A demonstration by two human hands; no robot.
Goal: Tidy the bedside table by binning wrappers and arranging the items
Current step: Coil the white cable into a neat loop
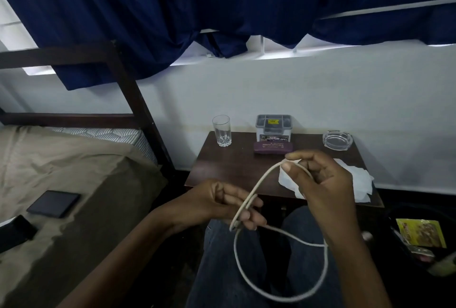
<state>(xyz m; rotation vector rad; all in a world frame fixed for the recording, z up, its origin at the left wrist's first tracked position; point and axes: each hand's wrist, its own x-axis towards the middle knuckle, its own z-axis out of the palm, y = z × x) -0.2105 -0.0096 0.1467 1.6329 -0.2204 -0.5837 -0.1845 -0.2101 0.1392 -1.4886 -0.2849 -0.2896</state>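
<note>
Between the two hands a white cable runs, pinched by the right hand and gripped by the left hand, with the table beyond.

Left grip low, fingers curled round cord; right grip raised, thumb-forefinger pinch on it.

White paper on the bedside table: near part hidden behind my right hand, so I can't tell its full outline. Cable: one stretch lost behind my right arm; the end among the fingers of my left hand is too blurred to identify. Lettering on purple case and grey box: too small to read surely. Dark bin merges with shadow; bits below the yellow wrapper are blurred, one cut by the right edge. Black object on the bed: cut by the left edge.
</note>
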